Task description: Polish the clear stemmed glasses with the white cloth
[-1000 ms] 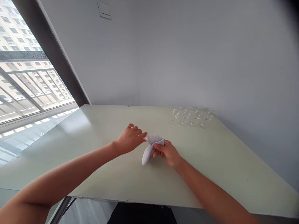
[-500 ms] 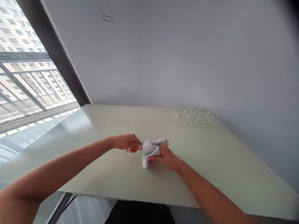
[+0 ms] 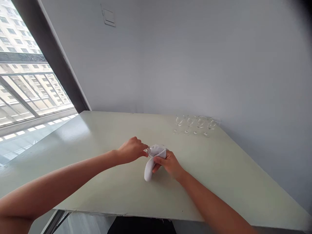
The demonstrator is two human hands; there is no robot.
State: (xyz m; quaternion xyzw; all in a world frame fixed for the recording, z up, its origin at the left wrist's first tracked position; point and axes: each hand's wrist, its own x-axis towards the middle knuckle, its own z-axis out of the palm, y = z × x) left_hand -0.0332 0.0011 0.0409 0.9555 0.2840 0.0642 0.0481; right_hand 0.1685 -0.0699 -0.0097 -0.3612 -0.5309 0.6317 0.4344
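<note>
A pale cloth is bunched in my right hand, whose fingers are wrapped round it, and one end hangs down toward the tabletop. A small part of a clear glass shows at the left edge of the cloth; the rest of it is hidden. My left hand is closed with thumb and fingertips on that glass part, back of the hand upward.
Several clear stemmed glasses stand in a row at the back right of the pale table, near the wall. A window is at the left, and a switch plate is on the wall.
My left hand has turned, its back now more upward, and its hold on the glass has shifted. The cloth's hanging end has swung left and down. The view has shifted slightly.
</note>
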